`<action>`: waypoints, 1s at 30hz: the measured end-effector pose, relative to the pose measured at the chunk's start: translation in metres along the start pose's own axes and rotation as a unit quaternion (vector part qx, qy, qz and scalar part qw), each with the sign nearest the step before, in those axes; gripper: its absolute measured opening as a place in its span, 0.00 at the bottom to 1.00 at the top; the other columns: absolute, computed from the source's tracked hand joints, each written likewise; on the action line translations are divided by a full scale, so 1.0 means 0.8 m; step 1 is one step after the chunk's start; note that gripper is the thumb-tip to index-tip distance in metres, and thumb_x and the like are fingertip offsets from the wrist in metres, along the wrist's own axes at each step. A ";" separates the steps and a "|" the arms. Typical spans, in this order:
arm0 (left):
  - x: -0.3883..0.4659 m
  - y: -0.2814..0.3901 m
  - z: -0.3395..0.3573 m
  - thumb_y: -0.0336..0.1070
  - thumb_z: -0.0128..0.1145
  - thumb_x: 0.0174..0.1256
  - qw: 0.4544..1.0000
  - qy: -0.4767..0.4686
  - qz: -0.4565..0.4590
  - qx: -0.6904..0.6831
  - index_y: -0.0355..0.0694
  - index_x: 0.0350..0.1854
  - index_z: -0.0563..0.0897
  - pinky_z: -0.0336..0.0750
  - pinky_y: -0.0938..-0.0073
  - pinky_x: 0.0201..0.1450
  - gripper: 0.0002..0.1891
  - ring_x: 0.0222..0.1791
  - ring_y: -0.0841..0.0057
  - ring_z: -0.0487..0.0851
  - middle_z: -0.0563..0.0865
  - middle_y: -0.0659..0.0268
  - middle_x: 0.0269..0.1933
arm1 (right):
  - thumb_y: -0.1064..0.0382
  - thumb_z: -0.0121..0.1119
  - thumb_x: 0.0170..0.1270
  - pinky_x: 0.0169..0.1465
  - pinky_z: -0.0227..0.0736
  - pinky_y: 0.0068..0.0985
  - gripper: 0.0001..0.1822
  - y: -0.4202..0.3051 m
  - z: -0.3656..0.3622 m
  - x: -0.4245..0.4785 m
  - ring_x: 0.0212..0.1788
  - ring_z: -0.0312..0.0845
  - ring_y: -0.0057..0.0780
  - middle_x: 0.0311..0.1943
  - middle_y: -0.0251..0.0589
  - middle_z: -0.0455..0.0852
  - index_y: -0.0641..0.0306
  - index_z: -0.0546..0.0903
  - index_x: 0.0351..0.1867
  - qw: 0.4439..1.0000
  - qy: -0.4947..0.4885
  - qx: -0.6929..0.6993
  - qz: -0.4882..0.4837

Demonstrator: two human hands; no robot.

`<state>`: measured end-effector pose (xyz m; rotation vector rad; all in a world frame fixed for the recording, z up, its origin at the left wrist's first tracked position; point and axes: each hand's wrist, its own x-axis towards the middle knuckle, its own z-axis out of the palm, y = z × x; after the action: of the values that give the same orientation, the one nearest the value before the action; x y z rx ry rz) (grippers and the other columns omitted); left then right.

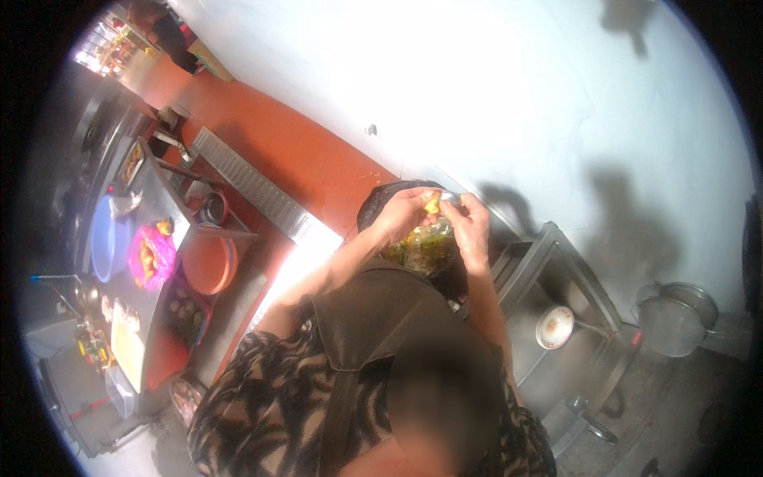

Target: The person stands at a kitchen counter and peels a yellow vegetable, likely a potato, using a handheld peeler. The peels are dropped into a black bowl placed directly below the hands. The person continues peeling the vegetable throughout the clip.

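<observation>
My left hand (405, 216) pinches a small yellow piece of food (432, 203) in its fingertips. Close beside it, my right hand (471, 229) grips a small shiny metal tool with a rounded end (450, 198), perhaps a spoon. The two hands nearly meet, and the tool's end is right next to the yellow piece; whether they touch is unclear. Below both hands stands a container lined with a black plastic bag (381, 200), with green and yellow scraps (420, 243) inside. My fingers hide part of the tool.
At left, a metal counter (170, 206) bears a blue basin (110, 238), a pink bag of yellowish pieces (151, 256) and a cutting board (127, 352). Orange basins (208, 262) sit beneath. A metal stand with a bowl (555, 327) is at right. A person (170, 39) is far off.
</observation>
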<state>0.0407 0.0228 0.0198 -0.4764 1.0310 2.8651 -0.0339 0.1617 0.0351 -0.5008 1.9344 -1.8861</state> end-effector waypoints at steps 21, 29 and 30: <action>-0.001 0.015 -0.003 0.38 0.45 0.72 0.983 -0.074 -0.113 -0.125 0.27 0.51 0.73 0.78 0.80 0.31 0.17 0.28 0.77 0.81 0.82 0.56 0.39 | 0.72 0.59 0.61 0.36 0.70 0.16 0.02 0.000 -0.010 -0.003 0.29 0.76 0.17 0.27 0.32 0.81 0.68 0.78 0.30 0.990 -0.030 0.137 0.036; 0.010 0.005 -0.018 0.39 0.46 0.73 0.992 -0.070 -0.095 -0.051 0.27 0.47 0.73 0.78 0.80 0.26 0.16 0.26 0.77 0.81 0.81 0.57 0.35 | 0.71 0.61 0.59 0.34 0.69 0.16 0.04 0.007 -0.013 -0.001 0.30 0.76 0.18 0.31 0.35 0.81 0.69 0.78 0.32 0.994 -0.072 -0.062 -0.048; 0.006 0.011 -0.010 0.39 0.46 0.72 0.989 -0.070 -0.105 -0.072 0.27 0.46 0.73 0.78 0.80 0.27 0.15 0.27 0.77 0.81 0.81 0.57 0.35 | 0.71 0.61 0.58 0.33 0.69 0.16 0.04 0.008 -0.014 0.001 0.30 0.76 0.18 0.30 0.35 0.80 0.69 0.77 0.32 0.993 -0.071 -0.069 -0.059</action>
<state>0.0371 0.0103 0.0178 -0.3624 0.7099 2.7496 -0.0401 0.1713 0.0292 -0.7855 1.9881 -1.7420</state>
